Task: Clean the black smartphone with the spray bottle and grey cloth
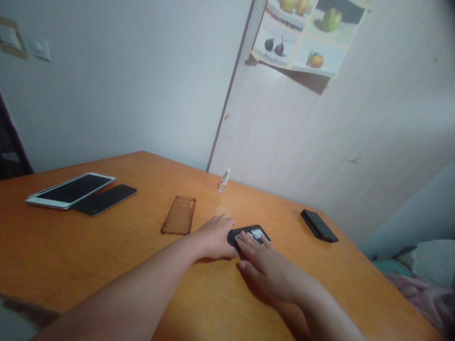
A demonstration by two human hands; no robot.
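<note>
A small black phone (260, 230) lies on the wooden table with a white label on its upward side. My left hand (214, 238) grips its left end, fingers at the far side and thumb at the near side. Laid over the phone's near part is my right hand (265, 265), fingers stretched out and flat on its surface. Part of the phone is hidden under these fingers. Just left of my left hand lies a brown translucent phone case (179, 215). A small clear bottle (224, 181) stands beyond both hands.
On the left of the table (117, 251), a white tablet (73, 188) lies against a dark smartphone (105, 199). A dark phone or wallet (319, 225) lies near the right edge. Walls border the table's far side; a fruit-picture sheet (302, 35) hangs there. Bedding (423, 270) is at right.
</note>
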